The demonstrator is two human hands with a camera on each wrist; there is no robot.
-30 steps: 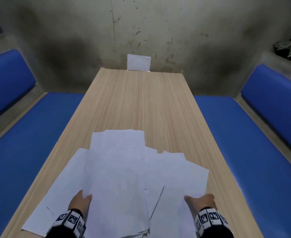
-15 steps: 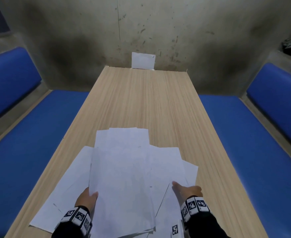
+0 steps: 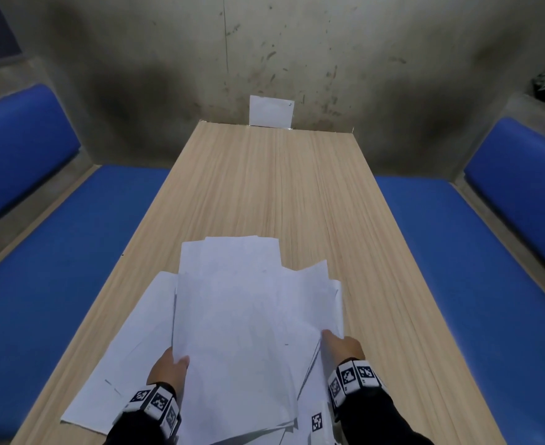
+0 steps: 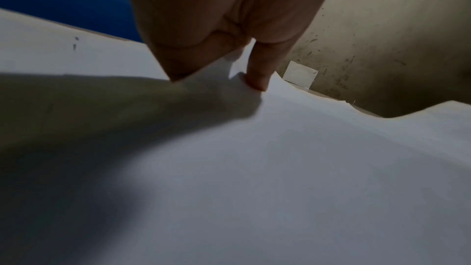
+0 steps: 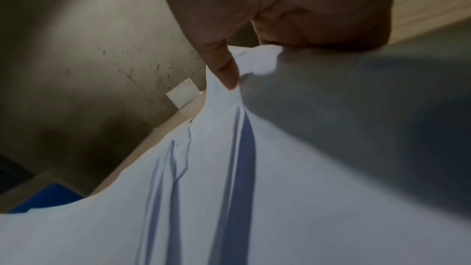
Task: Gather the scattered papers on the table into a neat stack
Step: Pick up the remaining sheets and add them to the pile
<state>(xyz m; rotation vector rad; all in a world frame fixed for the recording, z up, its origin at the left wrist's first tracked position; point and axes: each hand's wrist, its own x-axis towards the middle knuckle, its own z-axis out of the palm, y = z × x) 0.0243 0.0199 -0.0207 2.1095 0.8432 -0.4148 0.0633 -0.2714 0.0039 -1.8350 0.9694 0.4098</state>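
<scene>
white loose paper sheets point(image 3: 242, 319) pinched at both side edges by left hand point(image 3: 167, 369) and right hand point(image 3: 345, 346).
uneven squeezing may buckle them; the bottom left sheet point(image 3: 120, 358), ungripped on the wooden table point(image 3: 264, 187), may get left behind.

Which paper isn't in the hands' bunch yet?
The sheet lying flat on the table, left of the left hand. It sticks out alone; the others are bunched.

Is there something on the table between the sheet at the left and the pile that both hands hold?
Nothing visible: the left sheet lies flat on the table, its edge tucked under the pile held by the left hand and right hand.
</scene>
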